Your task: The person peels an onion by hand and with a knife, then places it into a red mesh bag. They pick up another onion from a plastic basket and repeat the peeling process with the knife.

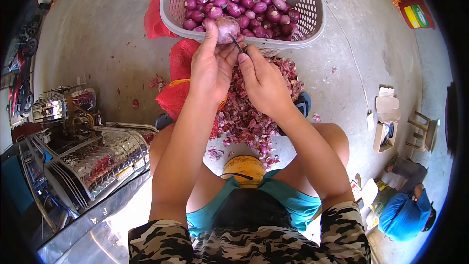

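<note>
My left hand (pixel 211 63) is closed around a pale purple onion (pixel 227 29) with skin still on it, raised over the near rim of the basket. In my right hand (pixel 264 78) is a small dark-bladed knife (pixel 236 43), its handle mostly hidden by my fingers. The blade touches or nearly touches the lower right side of the onion. Just beyond my hands stands a grey perforated plastic basket (pixel 312 34) holding many shiny purple peeled onions (pixel 244 5). Below my hands, a heap of papery onion skins (pixel 251 122) covers the floor between my feet.
Red mesh sacks (pixel 183 61) lie left of the skins. A yellow container (pixel 243 170) is between my legs. A chrome-trimmed vehicle (pixel 107 161) stands at left. To the right are a white cord (pixel 351 49), an open cardboard box (pixel 387 134), a wooden stool (pixel 422 132) and a person in blue (pixel 404 217).
</note>
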`<state>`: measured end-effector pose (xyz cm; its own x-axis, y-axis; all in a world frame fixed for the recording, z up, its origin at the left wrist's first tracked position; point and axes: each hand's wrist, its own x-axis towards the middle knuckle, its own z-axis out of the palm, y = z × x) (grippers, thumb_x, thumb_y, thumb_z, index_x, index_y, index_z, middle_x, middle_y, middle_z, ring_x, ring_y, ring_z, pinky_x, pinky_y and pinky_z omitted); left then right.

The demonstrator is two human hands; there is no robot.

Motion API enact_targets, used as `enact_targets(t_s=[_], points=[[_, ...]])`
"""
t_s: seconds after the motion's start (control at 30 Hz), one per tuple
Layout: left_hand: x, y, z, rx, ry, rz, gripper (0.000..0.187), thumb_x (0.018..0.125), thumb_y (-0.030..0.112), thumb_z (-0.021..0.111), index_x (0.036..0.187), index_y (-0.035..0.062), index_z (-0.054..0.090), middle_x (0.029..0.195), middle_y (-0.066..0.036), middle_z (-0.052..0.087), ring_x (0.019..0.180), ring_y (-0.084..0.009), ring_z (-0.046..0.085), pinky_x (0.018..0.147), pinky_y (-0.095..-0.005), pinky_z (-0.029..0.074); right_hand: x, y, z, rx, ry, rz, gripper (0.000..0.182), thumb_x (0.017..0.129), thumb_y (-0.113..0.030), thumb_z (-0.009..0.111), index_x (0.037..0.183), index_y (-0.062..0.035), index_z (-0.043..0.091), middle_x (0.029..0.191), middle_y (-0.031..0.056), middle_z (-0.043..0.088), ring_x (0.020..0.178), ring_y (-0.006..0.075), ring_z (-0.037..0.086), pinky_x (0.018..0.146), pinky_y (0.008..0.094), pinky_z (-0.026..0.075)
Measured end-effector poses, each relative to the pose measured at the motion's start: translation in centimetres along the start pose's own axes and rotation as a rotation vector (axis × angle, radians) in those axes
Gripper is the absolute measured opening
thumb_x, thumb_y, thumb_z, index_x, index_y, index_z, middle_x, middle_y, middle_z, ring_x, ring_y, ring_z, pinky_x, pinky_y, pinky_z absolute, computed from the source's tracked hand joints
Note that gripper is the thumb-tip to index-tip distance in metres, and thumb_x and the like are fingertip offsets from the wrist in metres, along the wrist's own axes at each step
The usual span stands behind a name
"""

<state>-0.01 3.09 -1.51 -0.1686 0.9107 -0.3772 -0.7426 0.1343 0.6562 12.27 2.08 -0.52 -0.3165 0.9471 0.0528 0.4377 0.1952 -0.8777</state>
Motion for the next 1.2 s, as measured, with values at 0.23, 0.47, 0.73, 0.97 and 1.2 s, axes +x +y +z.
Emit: enact_targets(t_s=[0.23, 0.47, 0.73, 0.97, 1.2], points=[[0.1, 0.2, 0.1, -0.021, 0.004, 0.079, 0.050, 0.087, 0.041, 0.060, 0.115, 0.0003, 0.052, 0.107, -0.010, 0.057, 0.096, -0.0205, 0.057, 0.085, -0.0312, 0.049, -0.1, -0.1, -0.3, -0.031, -0.046, 0.056, 0.023, 0.095, -0.024, 0.044, 0.094, -0.0019, 0.045, 0.065, 0.0272, 0.057, 0.065, 0.0458, 0.057, 0.059, 0.0551, 0.043], [0.4, 1.3, -0.4, 0.020, -0.008, 0.167, 0.040, 0.089, 0.034, 0.061, 0.113, 0.0032, 0.054, 0.107, -0.008, 0.059, 0.095, -0.0199, 0.058, 0.085, -0.0336, 0.049, -0.5, 0.4, -0.4, -0.002, -0.060, 0.047, 0.022, 0.094, -0.024, 0.046, 0.095, -0.0024, 0.047, 0.065, 0.0259, 0.057, 0.067, 0.0447, 0.058, 0.059, 0.0517, 0.044], [-0.2, 2.3, 0.2, 0.229, -0.082, 0.337, 0.037, 0.089, 0.025, 0.063, 0.119, 0.0061, 0.053, 0.108, -0.004, 0.061, 0.096, -0.0125, 0.059, 0.083, -0.0296, 0.047, 0.5, 0.5, -2.1, 0.333, -0.054, 0.037, 0.020, 0.096, -0.022, 0.045, 0.096, -0.0024, 0.052, 0.063, 0.0129, 0.059, 0.056, 0.0260, 0.061, 0.055, 0.0352, 0.047], [-0.4, 2.6, 0.1, 0.396, -0.138, 0.231, 0.038, 0.094, 0.028, 0.052, 0.125, 0.0066, 0.051, 0.113, -0.005, 0.061, 0.097, -0.0124, 0.058, 0.080, -0.0270, 0.045, 1.6, 1.1, -3.5, 0.331, 0.004, -0.017, 0.017, 0.095, -0.018, 0.047, 0.099, -0.0030, 0.053, 0.062, 0.0084, 0.059, 0.056, 0.0151, 0.058, 0.055, 0.0290, 0.046], [-1.1, 3.1, 0.5, 0.496, -0.246, 0.144, 0.039, 0.094, 0.027, 0.050, 0.126, 0.0046, 0.052, 0.111, -0.004, 0.061, 0.093, -0.0098, 0.057, 0.072, -0.0231, 0.041, 2.2, 1.9, -4.6, 0.117, 0.028, -0.098, 0.027, 0.089, -0.030, 0.056, 0.093, -0.0036, 0.055, 0.062, 0.0135, 0.055, 0.054, 0.0246, 0.053, 0.056, 0.0337, 0.044]])
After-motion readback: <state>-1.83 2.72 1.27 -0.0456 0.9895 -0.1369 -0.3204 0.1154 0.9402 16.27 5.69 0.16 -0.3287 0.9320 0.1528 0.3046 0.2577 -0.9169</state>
